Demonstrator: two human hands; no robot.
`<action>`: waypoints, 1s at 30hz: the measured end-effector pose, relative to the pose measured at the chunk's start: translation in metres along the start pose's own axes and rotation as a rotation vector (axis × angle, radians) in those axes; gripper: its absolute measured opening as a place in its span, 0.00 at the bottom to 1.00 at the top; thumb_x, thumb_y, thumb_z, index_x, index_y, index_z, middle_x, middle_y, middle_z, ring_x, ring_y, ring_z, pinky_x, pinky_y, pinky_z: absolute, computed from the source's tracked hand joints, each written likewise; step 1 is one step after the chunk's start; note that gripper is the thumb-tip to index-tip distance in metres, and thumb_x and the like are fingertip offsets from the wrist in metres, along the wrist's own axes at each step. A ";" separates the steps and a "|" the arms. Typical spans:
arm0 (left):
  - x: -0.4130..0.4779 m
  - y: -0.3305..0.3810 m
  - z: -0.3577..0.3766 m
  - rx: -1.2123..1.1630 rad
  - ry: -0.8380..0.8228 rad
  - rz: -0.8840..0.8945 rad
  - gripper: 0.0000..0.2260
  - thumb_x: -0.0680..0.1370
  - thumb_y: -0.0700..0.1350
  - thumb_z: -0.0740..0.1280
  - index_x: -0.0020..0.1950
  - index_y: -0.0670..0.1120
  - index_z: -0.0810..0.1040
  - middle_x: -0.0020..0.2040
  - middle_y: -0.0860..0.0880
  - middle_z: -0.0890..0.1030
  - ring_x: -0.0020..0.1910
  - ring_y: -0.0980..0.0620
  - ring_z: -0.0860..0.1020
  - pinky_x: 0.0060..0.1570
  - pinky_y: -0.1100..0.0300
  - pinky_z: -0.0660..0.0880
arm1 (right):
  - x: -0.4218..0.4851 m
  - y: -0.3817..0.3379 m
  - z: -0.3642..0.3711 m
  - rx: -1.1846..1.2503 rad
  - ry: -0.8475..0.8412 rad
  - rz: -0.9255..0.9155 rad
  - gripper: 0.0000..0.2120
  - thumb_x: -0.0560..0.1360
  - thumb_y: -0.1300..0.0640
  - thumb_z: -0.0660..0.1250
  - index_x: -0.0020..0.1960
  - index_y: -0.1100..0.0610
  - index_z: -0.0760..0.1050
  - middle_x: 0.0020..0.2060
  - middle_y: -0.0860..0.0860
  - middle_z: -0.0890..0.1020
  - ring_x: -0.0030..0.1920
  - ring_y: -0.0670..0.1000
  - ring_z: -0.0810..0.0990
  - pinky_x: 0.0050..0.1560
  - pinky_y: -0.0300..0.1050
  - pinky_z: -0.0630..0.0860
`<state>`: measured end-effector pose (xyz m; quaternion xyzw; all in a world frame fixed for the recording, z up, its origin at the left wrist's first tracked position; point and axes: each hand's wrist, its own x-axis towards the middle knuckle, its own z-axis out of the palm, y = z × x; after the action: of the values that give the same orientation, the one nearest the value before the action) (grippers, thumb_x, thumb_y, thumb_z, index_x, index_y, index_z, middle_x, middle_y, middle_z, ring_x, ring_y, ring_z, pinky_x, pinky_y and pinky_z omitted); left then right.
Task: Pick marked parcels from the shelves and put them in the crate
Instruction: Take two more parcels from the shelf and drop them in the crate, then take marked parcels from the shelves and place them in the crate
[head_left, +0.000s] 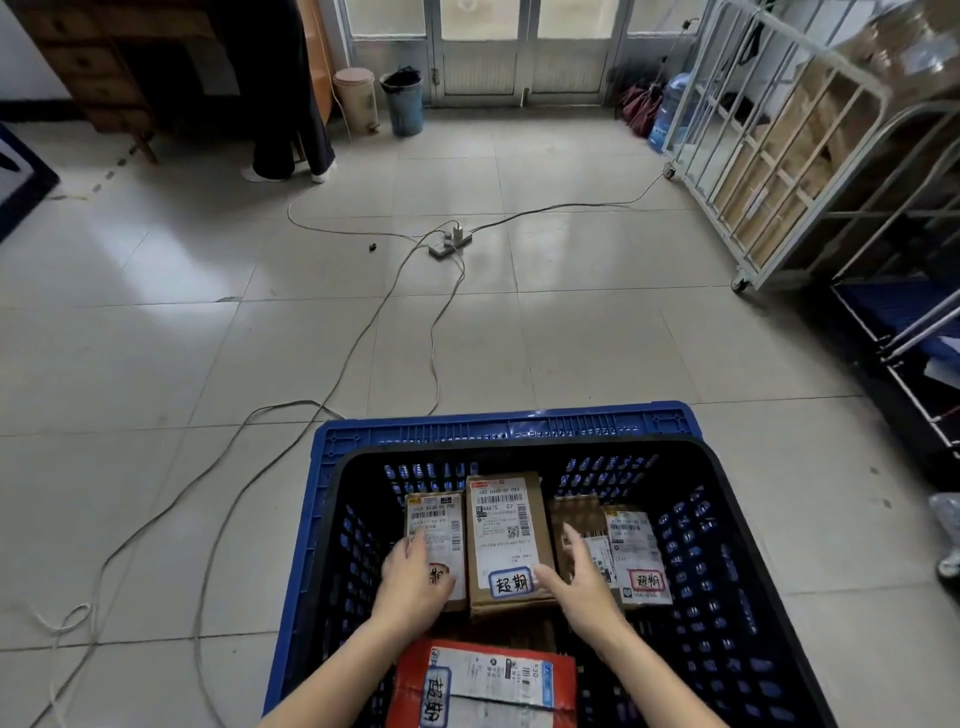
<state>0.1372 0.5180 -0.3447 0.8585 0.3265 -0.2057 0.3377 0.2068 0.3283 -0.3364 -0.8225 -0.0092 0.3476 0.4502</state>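
**Both hands lowered into the crate of marked parcels**

A black crate (727, 519) is seen nested in a blue crate (509, 423) on the tiled floor (208, 338). 3 labelled parcels are lined up side by side at its far end, and a red parcel (483, 680) is laid nearest the person. The left hand (415, 577) is rested flat on the left parcel (436, 514), fingers together and relaxed. The right hand (582, 577) is held just beside the middle parcel (501, 519), fingers straight, thumb spread apart toward its lower right edge; no parcel is gripped. The right parcel (636, 545) is left untouched. A power strip (451, 241) is seen beyond.
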 end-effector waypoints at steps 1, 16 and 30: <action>-0.005 0.004 -0.004 0.035 -0.004 0.029 0.33 0.78 0.50 0.63 0.77 0.45 0.50 0.75 0.44 0.58 0.75 0.44 0.56 0.73 0.53 0.58 | -0.006 -0.002 -0.003 -0.024 0.012 -0.008 0.34 0.76 0.51 0.64 0.76 0.51 0.49 0.75 0.52 0.57 0.74 0.52 0.55 0.72 0.52 0.57; -0.091 0.060 -0.031 0.686 0.093 0.706 0.25 0.78 0.50 0.59 0.74 0.47 0.59 0.72 0.47 0.65 0.72 0.46 0.60 0.74 0.52 0.54 | -0.134 -0.001 -0.038 -0.762 0.315 -0.080 0.31 0.77 0.44 0.59 0.76 0.51 0.51 0.74 0.52 0.57 0.74 0.53 0.56 0.73 0.49 0.57; -0.195 0.070 0.057 0.832 -0.180 1.111 0.24 0.76 0.51 0.59 0.72 0.47 0.63 0.70 0.48 0.68 0.71 0.48 0.63 0.70 0.57 0.59 | -0.314 0.086 -0.018 -0.650 0.581 0.362 0.31 0.78 0.45 0.57 0.75 0.56 0.53 0.72 0.54 0.62 0.71 0.54 0.61 0.70 0.47 0.59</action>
<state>0.0421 0.3563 -0.2409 0.9359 -0.2959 -0.1810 0.0619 -0.0460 0.1605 -0.2178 -0.9723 0.1523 0.1551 0.0854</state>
